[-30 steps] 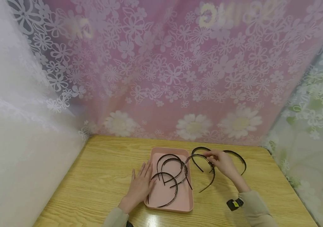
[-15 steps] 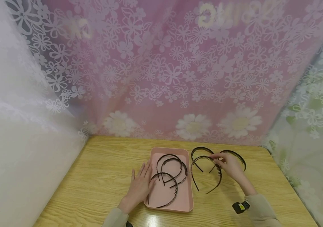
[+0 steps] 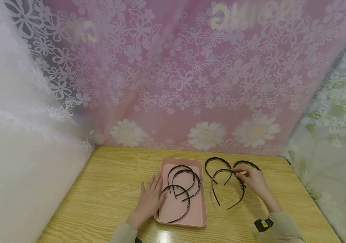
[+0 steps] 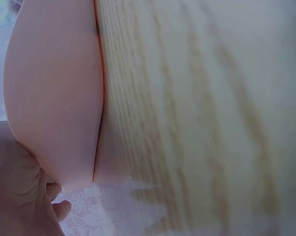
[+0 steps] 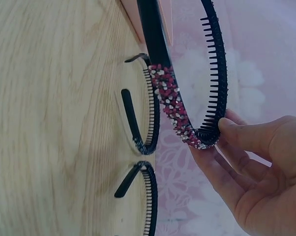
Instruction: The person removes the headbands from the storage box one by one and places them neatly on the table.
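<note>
My right hand (image 3: 253,180) pinches a black toothed headband (image 3: 228,172) at its top, between thumb and fingers, to the right of the pink tray (image 3: 201,216). In the right wrist view that headband (image 5: 172,105) shows red and silver stones along its outer side, and it is raised above the table. My left hand (image 3: 151,199) lies with straight fingers on the tray's left rim. Inside the tray lie three black headbands, the nearest one (image 3: 188,206) close to my left fingertips. The left wrist view mostly shows the tray's outer wall (image 4: 54,93).
Two more headbands lie on the wooden table (image 3: 106,189) behind the held one: one at the back (image 3: 217,158), another farther right (image 3: 246,162), partly hidden by my right hand. A flowered pink curtain (image 3: 173,101) closes off the table's far edge.
My right hand has moved right with its headband, from overlapping the tray's right rim to over the table. My left hand and the headbands in the tray have stayed put.
</note>
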Available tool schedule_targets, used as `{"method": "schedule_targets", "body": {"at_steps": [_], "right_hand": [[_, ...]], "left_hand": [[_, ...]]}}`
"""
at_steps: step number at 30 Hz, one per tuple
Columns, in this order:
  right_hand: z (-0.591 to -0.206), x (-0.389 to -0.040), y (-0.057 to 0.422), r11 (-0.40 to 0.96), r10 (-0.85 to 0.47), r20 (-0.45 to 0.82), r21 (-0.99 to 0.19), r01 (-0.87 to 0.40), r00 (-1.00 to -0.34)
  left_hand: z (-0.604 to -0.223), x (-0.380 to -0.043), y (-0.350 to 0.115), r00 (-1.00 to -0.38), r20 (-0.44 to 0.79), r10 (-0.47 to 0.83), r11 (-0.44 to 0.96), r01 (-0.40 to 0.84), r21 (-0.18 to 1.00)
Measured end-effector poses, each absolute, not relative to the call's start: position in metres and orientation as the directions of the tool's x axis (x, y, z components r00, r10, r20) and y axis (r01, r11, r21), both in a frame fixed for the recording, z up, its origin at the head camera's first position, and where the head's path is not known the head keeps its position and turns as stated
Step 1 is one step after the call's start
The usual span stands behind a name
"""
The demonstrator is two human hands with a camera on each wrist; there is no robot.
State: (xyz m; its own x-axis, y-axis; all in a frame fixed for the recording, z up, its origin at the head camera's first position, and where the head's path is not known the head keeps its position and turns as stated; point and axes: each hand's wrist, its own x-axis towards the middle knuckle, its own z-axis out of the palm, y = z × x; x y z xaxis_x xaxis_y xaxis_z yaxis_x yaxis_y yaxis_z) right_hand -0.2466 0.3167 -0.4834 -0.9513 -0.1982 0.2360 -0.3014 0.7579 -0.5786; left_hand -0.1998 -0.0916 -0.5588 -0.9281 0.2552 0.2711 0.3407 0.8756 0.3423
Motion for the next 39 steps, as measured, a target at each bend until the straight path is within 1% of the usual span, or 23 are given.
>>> {"method": "schedule_targets", "body": {"at_steps": [6,21,32,39], "right_hand": [[-0.490,-0.246,0.328,0.766,-0.173,0.201,-0.589,-0.260,-0.964],[-0.495,-0.238,0.346,0.776,-0.135,0.213,-0.584,-0.237,-0.968],[-0.498,-0.236,0.367,0.811,-0.130,0.243,-0.532,-0.244,-0.961],[-0.497,-0.235,0.381,0.813,-0.094,0.199,-0.550,-0.191,-0.975]], "left_hand": [[-0.560,-0.200,-0.092,-0.928,0.271,0.255,0.877,0.340,0.339],[-0.560,-0.201,-0.092,-0.928,0.266,0.260,0.872,0.344,0.348],[-0.560,-0.199,-0.093,-0.929,0.264,0.259,0.870,0.343,0.354],[-0.562,-0.201,-0.092,-0.929,0.270,0.253,0.876,0.339,0.343]]}}
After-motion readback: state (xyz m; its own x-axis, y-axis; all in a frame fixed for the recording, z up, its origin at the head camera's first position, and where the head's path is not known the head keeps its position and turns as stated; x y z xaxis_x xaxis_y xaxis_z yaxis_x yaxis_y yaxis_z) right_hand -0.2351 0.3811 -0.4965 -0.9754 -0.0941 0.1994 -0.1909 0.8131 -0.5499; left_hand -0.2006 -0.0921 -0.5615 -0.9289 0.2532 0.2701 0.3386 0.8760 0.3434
